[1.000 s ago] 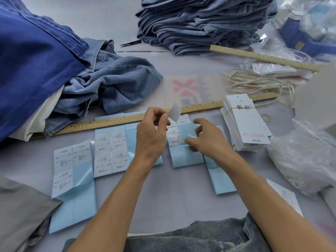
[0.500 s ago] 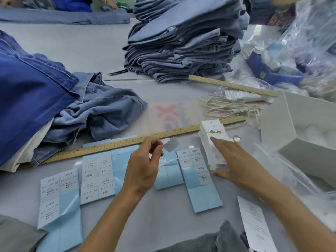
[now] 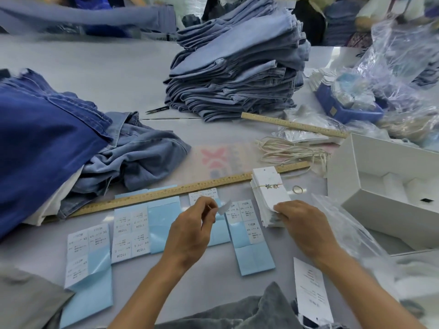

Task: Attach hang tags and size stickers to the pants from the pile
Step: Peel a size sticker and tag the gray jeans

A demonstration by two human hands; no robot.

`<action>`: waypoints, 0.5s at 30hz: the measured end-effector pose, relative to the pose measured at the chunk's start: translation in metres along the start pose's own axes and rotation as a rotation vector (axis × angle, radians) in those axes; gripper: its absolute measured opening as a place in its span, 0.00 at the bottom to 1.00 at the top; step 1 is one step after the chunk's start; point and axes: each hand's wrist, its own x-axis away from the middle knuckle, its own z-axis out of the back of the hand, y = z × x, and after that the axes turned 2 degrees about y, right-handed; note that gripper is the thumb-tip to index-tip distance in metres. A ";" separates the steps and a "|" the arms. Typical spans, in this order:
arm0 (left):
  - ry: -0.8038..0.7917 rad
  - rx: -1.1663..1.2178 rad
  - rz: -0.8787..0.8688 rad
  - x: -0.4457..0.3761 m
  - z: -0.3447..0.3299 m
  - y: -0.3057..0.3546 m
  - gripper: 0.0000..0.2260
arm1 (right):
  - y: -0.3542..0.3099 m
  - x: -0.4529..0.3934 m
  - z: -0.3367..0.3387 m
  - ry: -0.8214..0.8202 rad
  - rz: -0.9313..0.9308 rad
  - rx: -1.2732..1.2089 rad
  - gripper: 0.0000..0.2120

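Pinching a small white size sticker [image 3: 224, 207] between thumb and fingertips, the left hand [image 3: 190, 233] hovers above the blue sticker sheets [image 3: 164, 219] spread on the grey table [image 3: 114, 74], its other fingers curled in toward the palm. The right hand [image 3: 303, 224] rests on the near end of the banded stack of hang tags [image 3: 268, 191], fingers bent over the edge and gripping the lower tags. The two hands are apart, with an XL sticker sheet [image 3: 249, 236] between them. A long wooden ruler [image 3: 166, 193] lies just beyond the sheets. The folded pile of pants [image 3: 235, 67] sits well back on the table, a crumpled pair [image 3: 137, 157] lies to the left, and grey pants [image 3: 237, 312] lie at the near edge below the forearms. A loose tag [image 3: 311, 293] rests beside them
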 end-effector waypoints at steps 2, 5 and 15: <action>-0.008 -0.025 0.006 0.002 0.000 0.006 0.06 | 0.002 -0.005 -0.001 -0.025 -0.026 -0.112 0.04; -0.023 -0.058 0.022 0.005 0.000 0.012 0.02 | 0.011 -0.017 0.000 -0.164 -0.010 -0.308 0.08; -0.017 -0.177 0.035 0.025 0.027 0.029 0.01 | 0.013 -0.017 0.011 0.136 -0.061 -0.234 0.07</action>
